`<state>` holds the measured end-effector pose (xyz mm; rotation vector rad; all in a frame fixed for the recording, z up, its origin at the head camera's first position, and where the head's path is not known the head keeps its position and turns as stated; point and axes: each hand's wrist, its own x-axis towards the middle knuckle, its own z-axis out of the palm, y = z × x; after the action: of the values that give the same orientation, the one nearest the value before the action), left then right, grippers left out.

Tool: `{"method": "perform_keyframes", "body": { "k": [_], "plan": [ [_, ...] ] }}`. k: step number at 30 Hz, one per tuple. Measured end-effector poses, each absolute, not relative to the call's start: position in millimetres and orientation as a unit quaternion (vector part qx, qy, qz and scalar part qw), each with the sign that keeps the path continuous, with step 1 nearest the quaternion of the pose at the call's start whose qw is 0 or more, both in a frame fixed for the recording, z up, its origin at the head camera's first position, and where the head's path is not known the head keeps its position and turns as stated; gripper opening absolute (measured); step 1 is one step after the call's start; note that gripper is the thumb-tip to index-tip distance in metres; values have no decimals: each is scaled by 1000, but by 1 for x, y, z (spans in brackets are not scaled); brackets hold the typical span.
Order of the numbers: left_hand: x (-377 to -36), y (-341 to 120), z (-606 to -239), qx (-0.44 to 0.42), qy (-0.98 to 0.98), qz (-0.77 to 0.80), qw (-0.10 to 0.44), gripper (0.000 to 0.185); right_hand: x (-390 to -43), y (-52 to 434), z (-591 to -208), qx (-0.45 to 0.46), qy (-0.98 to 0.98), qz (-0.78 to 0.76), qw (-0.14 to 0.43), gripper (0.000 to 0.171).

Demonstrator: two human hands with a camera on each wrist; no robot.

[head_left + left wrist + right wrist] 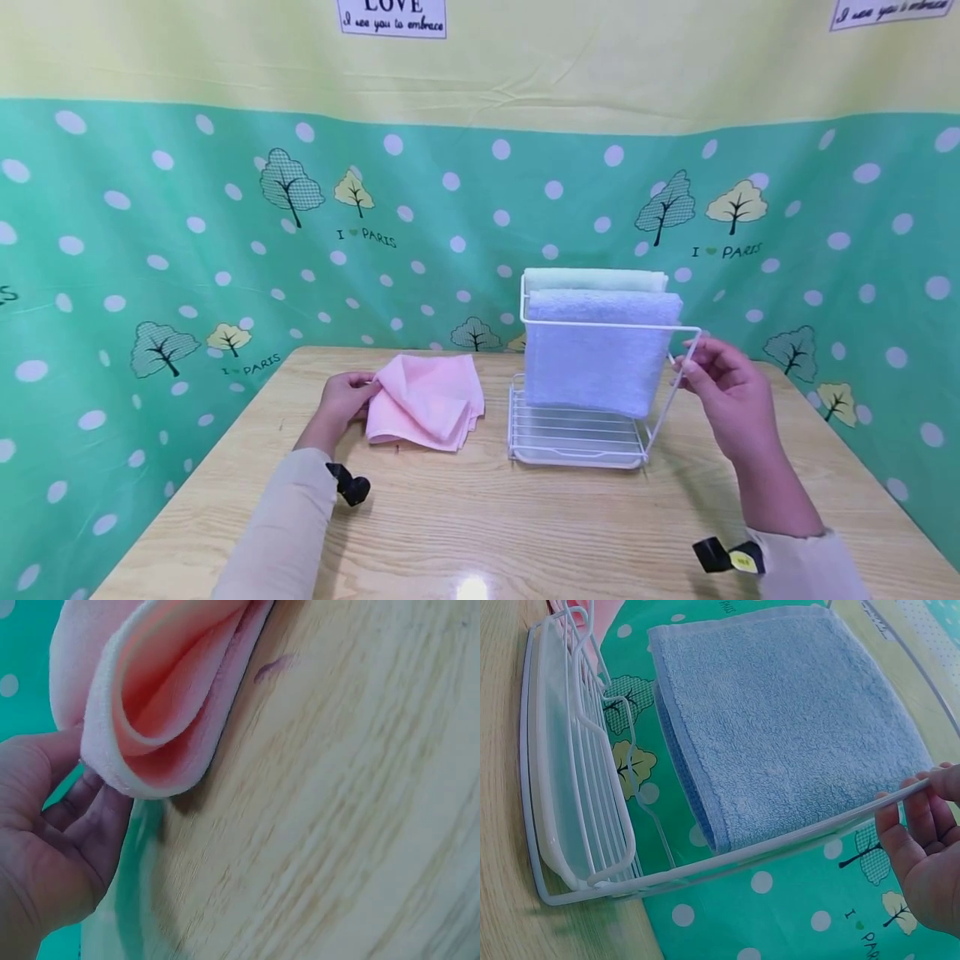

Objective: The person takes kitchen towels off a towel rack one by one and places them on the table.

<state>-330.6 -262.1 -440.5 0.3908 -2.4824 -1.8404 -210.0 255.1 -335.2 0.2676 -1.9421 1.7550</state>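
My left hand (347, 402) pinches the left edge of a folded pink towel (442, 400), which lies on the table with its layers bulging toward the left wrist view. At the right, my right hand (729, 398) grips the right upright of a white wire rack (577, 460), thumb and fingers around the bar. Over the rack hangs a folded blue towel (600, 358). Behind it a pale green towel (592, 280) also hangs, mostly hidden. In the right wrist view the blue towel (780, 727) hangs beside the bar that my fingers hold.
The rack stands on a light wooden table (450, 525), with a white tray (551, 750) under its wire shelf. A green and yellow printed curtain (420, 192) rises behind the table and along its sides.
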Motion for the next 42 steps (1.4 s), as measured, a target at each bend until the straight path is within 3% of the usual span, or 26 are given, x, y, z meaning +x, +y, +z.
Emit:
{"method": "perform_keyframes", "body": {
  "k": [16, 22, 34, 37, 42],
  "plan": [
    [-335, -268, -445, 91, -849, -520, 24, 33, -211, 256, -336, 110, -710, 647, 256, 23],
    [-331, -270, -430, 23, -868, -496, 32, 51, -211, 256, -335, 125, -698, 657, 255, 22],
    [-330, -255, -402, -136, -912, -387, 11, 60, -210, 256, -335, 121, -700, 654, 258, 23],
    [-330, -250, -399, -164, -922, -351, 9, 52, -211, 257, -336, 130, -692, 662, 258, 22],
    [-335, -248, -399, -169, -930, -324, 29, 17, -213, 256, -335, 133, -683, 671, 255, 22]
  ]
}}
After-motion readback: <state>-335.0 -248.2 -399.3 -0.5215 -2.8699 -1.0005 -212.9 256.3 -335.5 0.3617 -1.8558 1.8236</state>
